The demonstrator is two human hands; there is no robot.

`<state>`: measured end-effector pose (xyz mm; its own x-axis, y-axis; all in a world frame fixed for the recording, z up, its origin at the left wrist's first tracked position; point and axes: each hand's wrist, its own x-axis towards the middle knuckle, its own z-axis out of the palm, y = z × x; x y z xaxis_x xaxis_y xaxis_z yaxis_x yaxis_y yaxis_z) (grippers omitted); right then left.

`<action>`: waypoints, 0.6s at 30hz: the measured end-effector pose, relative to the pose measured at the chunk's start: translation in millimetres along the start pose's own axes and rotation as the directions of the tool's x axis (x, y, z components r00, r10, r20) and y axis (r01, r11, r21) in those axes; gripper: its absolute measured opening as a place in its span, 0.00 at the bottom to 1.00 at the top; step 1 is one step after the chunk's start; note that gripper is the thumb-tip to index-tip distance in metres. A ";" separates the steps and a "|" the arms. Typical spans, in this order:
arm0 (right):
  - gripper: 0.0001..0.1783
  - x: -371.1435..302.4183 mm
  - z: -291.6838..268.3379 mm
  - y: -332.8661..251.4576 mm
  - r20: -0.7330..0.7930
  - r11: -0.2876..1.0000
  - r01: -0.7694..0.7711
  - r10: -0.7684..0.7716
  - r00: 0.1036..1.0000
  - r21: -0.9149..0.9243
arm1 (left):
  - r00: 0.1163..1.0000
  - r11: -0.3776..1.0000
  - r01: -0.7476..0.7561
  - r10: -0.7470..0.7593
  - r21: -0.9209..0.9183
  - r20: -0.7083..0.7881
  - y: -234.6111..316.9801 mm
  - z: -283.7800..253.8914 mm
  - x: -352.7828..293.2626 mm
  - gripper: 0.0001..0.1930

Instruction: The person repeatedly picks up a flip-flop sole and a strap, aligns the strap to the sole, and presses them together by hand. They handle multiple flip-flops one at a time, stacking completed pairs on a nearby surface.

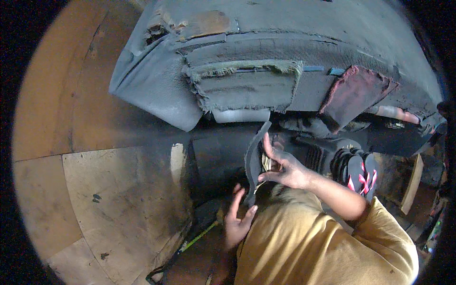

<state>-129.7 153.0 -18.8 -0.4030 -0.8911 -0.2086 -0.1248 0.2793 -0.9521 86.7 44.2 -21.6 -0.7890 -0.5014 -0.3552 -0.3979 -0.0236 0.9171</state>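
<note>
Patches of frayed cloth (247,90) edge a grey worktop (304,23) beside brown panels (45,114); before it, the right hand (289,172) grips a curved dark sole (253,161), the left hand (237,228) half-open at its lower tip.

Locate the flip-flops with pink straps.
In the head view, the pink-strapped flip-flops are on the right side, just above the person's right elbow and left of a pale wooden strip.

one dark sole (253,161), two frayed cloth flaps (249,90) (357,97)

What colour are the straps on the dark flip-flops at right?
Pink straps, clearest in the head view.
</note>
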 end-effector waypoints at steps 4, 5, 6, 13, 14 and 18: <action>0.57 10.2 14.6 14.9 0.076 0.929 -0.019 -0.009 0.997 0.369 | 0.974 0.973 -0.214 0.220 -0.093 0.063 32.0 -2.8 66.4 0.43; 0.56 14.9 18.5 15.0 0.141 0.797 -0.134 0.062 0.988 0.589 | 0.984 0.976 -0.112 0.135 -0.187 0.118 44.3 -3.3 75.9 0.42; 0.55 21.2 20.8 14.3 0.119 0.764 -0.106 0.038 0.992 0.636 | 0.985 0.961 -0.005 0.052 -0.277 0.163 55.8 -3.0 83.3 0.42; 0.33 32.9 20.8 -2.9 0.216 0.149 -0.233 0.117 0.969 0.961 | 0.988 0.997 -0.072 0.077 -0.039 0.133 98.2 -7.9 98.5 0.40; 0.29 35.3 17.7 -1.4 0.244 0.136 -0.274 0.202 0.949 0.952 | 0.987 0.998 -0.056 0.060 -0.030 0.149 100.1 -6.7 103.5 0.40; 0.12 49.7 0.7 11.8 0.249 0.046 -0.268 0.250 0.936 0.962 | 0.990 0.992 0.038 -0.054 0.124 0.129 103.8 7.6 137.2 0.30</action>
<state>-150.6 111.8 -40.5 -0.1827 -0.8531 -0.4887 0.9747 -0.0921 -0.2035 -66.5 -20.5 23.5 -0.8202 -0.3837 -0.4243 -0.4823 0.0651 0.8736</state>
